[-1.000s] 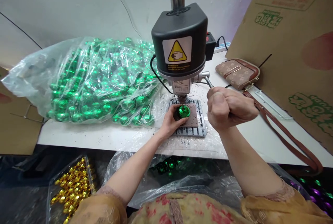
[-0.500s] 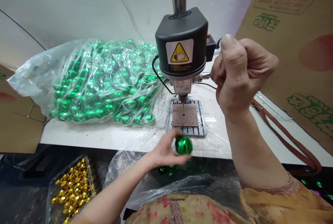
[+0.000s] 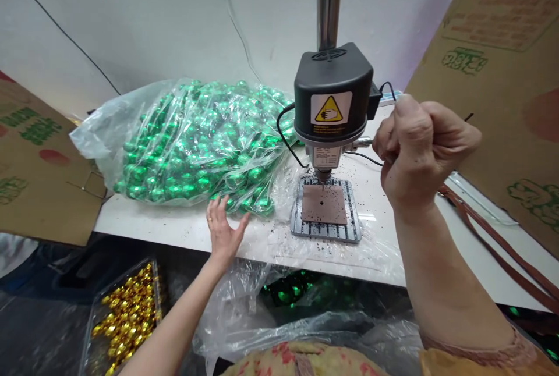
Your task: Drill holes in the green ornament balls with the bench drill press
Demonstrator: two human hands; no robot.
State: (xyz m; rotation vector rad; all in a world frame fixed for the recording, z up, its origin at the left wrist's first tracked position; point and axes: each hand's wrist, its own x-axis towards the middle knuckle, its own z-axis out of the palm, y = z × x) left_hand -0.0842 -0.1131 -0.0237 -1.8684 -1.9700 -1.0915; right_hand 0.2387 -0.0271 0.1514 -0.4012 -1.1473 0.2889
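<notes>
My left hand [image 3: 225,230], fingers spread and holding nothing, is at the front edge of a clear plastic bag [image 3: 102,117] full of shiny green balls [image 3: 187,149]. Its fingertips overlap the nearest balls in the bag; I cannot tell if they touch. My right hand [image 3: 419,152] is closed in a fist around the feed lever [image 3: 361,142] of a small black bench drill press [image 3: 334,94], and hides most of the lever. Under the chuck, a brown plate [image 3: 332,210] with a small hole lies on the slotted metal base [image 3: 325,234], scattered with dark shavings.
More green balls [image 3: 288,291] lie in an open plastic bag [image 3: 231,312] below the table's front edge. A clear tray of gold balls [image 3: 131,312] stands at lower left. Cardboard boxes [image 3: 48,160] flank the white table [image 3: 152,222]. A brown strap [image 3: 493,242] lies at right.
The green ball that was in my left hand is out of it. That hand has moved left and up to the bag and opened. My right hand stays on the lever; the view has shifted.
</notes>
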